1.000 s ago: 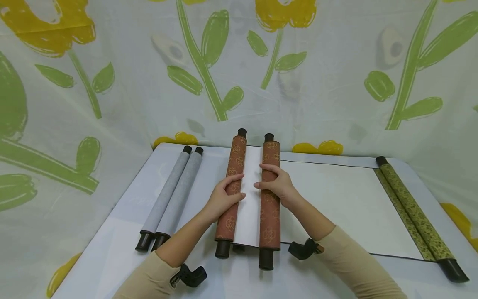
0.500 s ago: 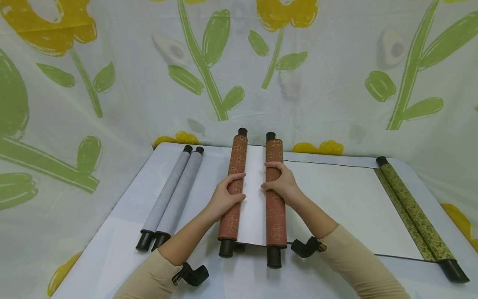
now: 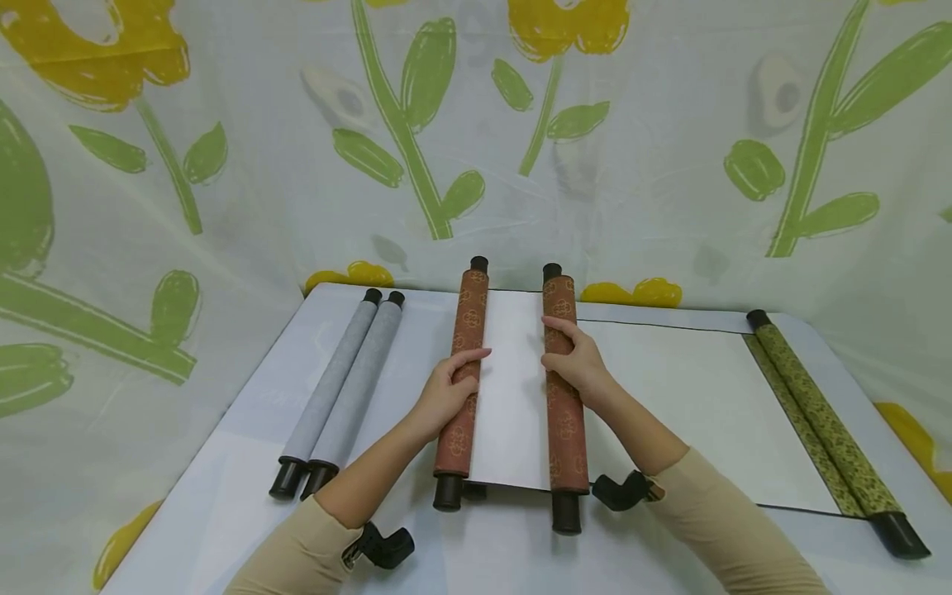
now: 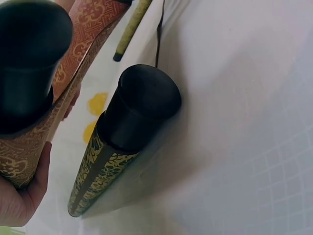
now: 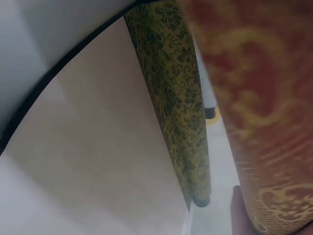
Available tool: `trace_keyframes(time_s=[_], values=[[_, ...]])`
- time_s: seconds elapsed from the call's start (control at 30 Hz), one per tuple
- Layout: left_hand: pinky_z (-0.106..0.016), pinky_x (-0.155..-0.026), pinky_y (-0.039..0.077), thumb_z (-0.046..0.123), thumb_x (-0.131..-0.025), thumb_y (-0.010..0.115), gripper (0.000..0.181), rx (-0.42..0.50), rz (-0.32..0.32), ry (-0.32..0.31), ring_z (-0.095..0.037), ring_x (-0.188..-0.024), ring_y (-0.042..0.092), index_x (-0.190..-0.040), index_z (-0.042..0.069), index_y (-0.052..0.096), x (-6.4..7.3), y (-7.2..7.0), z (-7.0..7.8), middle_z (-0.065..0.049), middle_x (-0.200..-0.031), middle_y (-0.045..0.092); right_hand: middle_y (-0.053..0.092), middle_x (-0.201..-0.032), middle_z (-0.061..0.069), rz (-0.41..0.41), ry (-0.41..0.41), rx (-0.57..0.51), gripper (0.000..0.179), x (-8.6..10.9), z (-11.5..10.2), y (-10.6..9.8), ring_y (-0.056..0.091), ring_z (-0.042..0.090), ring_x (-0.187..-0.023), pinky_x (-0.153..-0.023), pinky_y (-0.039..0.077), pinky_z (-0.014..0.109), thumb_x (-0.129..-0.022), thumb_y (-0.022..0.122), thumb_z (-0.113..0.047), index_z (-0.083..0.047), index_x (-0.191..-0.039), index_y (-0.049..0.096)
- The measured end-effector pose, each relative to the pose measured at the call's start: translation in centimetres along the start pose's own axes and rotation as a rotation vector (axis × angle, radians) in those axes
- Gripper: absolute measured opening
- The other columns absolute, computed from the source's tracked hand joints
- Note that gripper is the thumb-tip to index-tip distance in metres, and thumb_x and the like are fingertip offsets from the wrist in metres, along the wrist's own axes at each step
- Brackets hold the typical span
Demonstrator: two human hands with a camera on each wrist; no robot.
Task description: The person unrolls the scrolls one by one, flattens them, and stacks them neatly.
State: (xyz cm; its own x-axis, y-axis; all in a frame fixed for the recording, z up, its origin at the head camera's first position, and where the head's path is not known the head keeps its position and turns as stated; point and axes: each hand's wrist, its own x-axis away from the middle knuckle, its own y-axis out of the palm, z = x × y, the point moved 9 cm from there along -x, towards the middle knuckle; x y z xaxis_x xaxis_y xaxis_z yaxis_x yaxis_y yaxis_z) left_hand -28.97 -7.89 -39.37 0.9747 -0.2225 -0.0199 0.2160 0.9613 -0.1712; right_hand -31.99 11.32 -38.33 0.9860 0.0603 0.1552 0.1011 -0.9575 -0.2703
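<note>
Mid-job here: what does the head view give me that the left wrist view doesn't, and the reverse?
Only the head view shows the left grey roller and right grey roller, lying side by side, and the left beige sleeve and right beige sleeve.

Only the left wrist view shows the patterned body of the lower roller; the head view has just a dark end beneath the white sheet.

Both show the left red roller, the left hand gripping it and, apparently, the far-right green roller.
</note>
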Motion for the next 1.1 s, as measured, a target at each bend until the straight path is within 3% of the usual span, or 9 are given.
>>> trace_keyframes(time_s=[0.17, 0.33, 0.47, 0.6, 0.87, 1.07, 1.1], values=[[-0.038, -0.09, 0.043, 0.003, -0.083, 0.06, 0.049, -0.004, 0.018, -0.019, -0.026, -0.12, 0.046, -0.131, 0.014, 0.058, 0.2, -0.1, -0.2, -0.012, -0.139, 0.045, 0.033, -0.147, 0.015, 0.026, -0.041, 0.035, 0.071, 0.2, 0.0, -0.4, 0.039, 0.028, -0.12, -0.085, 0.039, 0.037, -0.075, 0.061, 0.001, -0.019, -0.14, 0.045], [-0.046, -0.1, 0.037, 0.007, -0.074, 0.077, 0.059, -0.042, 0.013, -0.024, -0.027, -0.128, 0.042, -0.13, 0.016, 0.058, 0.2, 0.1, 0.0, -0.008, -0.139, 0.048, 0.037, -0.146, 0.014, 0.04, -0.077, 0.089, 0.077, 0.3, -0.2, -0.6, 0.036, 0.03, -0.129, -0.1, 0.035, 0.047, -0.07, 0.079, -0.002, -0.015, -0.139, 0.046], [-0.038, -0.086, 0.045, -0.003, -0.07, 0.07, 0.063, -0.047, 0.012, -0.038, -0.028, -0.117, 0.045, -0.129, 0.015, 0.059, 0.3, 0.1, -0.1, -0.014, -0.135, 0.046, 0.035, -0.147, 0.015, 0.031, -0.089, 0.102, 0.079, 0.3, -0.3, -0.6, 0.033, 0.032, -0.131, -0.102, 0.033, 0.048, -0.068, 0.077, 0.004, -0.011, -0.139, 0.045], [-0.03, -0.073, 0.043, -0.009, -0.068, 0.061, 0.066, -0.04, 0.011, -0.035, -0.026, -0.107, 0.044, -0.129, 0.015, 0.059, 0.3, 0.1, -0.1, -0.017, -0.133, 0.045, 0.034, -0.147, 0.016, 0.026, -0.082, 0.106, 0.079, 0.2, -0.3, -0.7, 0.034, 0.031, -0.128, -0.095, 0.037, 0.044, -0.067, 0.07, 0.011, -0.012, -0.138, 0.045], [-0.028, -0.07, 0.04, -0.013, -0.069, 0.051, 0.064, -0.047, -0.007, -0.013, -0.027, -0.107, 0.042, -0.131, 0.004, 0.056, 1.3, 0.1, 2.7, -0.022, -0.136, 0.043, 0.028, -0.15, 0.017, 0.062, -0.054, 0.154, 0.076, 0.3, 0.0, -1.6, 0.031, 0.029, -0.132, -0.087, 0.039, 0.041, -0.07, 0.055, 0.012, -0.016, -0.14, 0.043], [-0.025, -0.058, 0.036, -0.014, -0.071, 0.047, 0.064, -0.015, -0.012, 0.016, -0.026, -0.103, 0.043, -0.132, 0.003, 0.054, 0.4, 0.0, 1.1, -0.02, -0.138, 0.042, 0.023, -0.153, 0.018, 0.058, -0.05, 0.142, 0.072, 0.3, 0.1, -2.2, 0.022, 0.03, -0.139, -0.097, 0.033, 0.046, -0.074, 0.049, 0.01, -0.015, -0.142, 0.041], [-0.025, -0.055, 0.035, -0.014, -0.072, 0.047, 0.064, -0.014, -0.011, 0.014, -0.026, -0.094, 0.045, -0.132, 0.005, 0.054, 0.3, 0.0, 0.8, -0.02, -0.127, 0.049, 0.022, -0.153, 0.018, 0.051, -0.052, 0.141, 0.072, 0.4, 0.1, -2.2, 0.021, 0.03, -0.139, -0.098, 0.032, 0.047, -0.075, 0.049, 0.01, -0.014, -0.142, 0.041]])
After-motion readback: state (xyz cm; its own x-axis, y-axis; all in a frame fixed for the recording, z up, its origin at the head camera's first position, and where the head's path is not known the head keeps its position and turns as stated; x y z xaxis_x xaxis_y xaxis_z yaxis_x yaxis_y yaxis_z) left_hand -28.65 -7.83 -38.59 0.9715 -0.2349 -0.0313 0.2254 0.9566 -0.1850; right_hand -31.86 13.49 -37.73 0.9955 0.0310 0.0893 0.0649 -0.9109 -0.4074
